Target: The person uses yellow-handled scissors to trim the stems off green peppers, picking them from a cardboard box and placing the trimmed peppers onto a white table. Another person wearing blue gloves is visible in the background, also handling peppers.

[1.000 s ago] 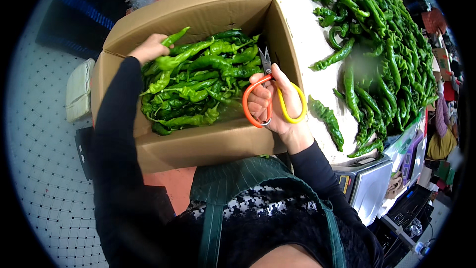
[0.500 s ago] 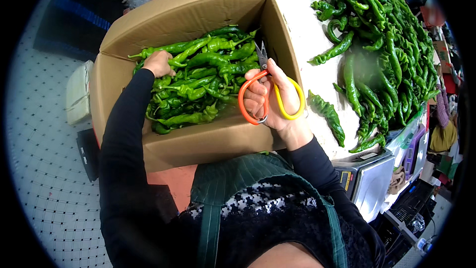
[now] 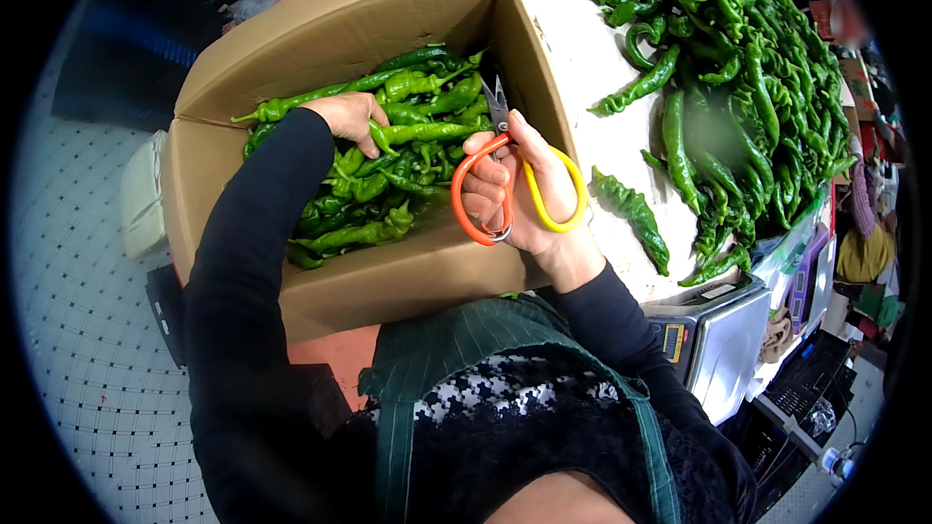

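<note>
My left hand reaches into the cardboard box, its fingers closed on a long green pepper that points to the right. Other green peppers fill the box in a loose layer around it. Over the box's right side, my right hand holds a pair of scissors with one orange and one yellow handle loop. The blades point up and away from me, nearly together. My right fingers curl around the orange loop and touch no pepper.
A big heap of green peppers covers the white surface to the right, with one single pepper near the box. A weighing scale stands at the lower right. Left of the box sits a white block-like package on the tiled floor.
My left hand has moved right and slightly nearer over the peppers, and now grips one. My right hand keeps the scissors in much the same place. The whole view has shifted slightly.
</note>
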The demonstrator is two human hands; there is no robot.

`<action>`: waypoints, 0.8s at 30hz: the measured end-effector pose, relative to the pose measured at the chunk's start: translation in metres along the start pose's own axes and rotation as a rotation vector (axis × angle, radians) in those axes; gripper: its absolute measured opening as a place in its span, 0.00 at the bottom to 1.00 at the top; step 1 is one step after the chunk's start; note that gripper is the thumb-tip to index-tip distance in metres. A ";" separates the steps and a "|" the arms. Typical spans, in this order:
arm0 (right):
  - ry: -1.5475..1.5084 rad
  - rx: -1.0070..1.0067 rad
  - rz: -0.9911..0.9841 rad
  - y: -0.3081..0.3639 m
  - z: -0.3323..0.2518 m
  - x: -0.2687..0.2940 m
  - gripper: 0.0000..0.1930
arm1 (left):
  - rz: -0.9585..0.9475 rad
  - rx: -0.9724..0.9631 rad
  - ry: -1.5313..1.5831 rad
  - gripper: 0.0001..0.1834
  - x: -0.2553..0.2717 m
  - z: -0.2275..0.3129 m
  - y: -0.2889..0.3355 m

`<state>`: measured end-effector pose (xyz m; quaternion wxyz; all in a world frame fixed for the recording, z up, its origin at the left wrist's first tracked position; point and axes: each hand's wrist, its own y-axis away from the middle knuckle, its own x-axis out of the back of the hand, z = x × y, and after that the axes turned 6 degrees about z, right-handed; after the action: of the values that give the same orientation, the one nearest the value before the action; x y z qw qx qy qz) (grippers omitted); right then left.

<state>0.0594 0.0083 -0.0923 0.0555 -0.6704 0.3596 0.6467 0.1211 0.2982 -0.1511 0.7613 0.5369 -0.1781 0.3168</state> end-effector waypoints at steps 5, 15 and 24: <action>0.031 -0.002 0.010 -0.001 0.000 0.002 0.27 | 0.027 -0.124 -0.122 0.28 0.002 0.017 0.000; 0.226 0.059 -0.136 0.005 0.006 -0.006 0.24 | 0.331 -0.195 0.799 0.23 0.055 -0.016 0.085; 0.886 0.173 -0.092 0.030 0.007 -0.053 0.25 | 0.844 -0.562 1.552 0.18 0.015 0.011 0.109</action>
<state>0.0415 0.0117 -0.0334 -0.0193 -0.8906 0.3714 0.2619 0.0592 0.3169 -0.0609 0.5910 -0.1391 0.1303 0.7838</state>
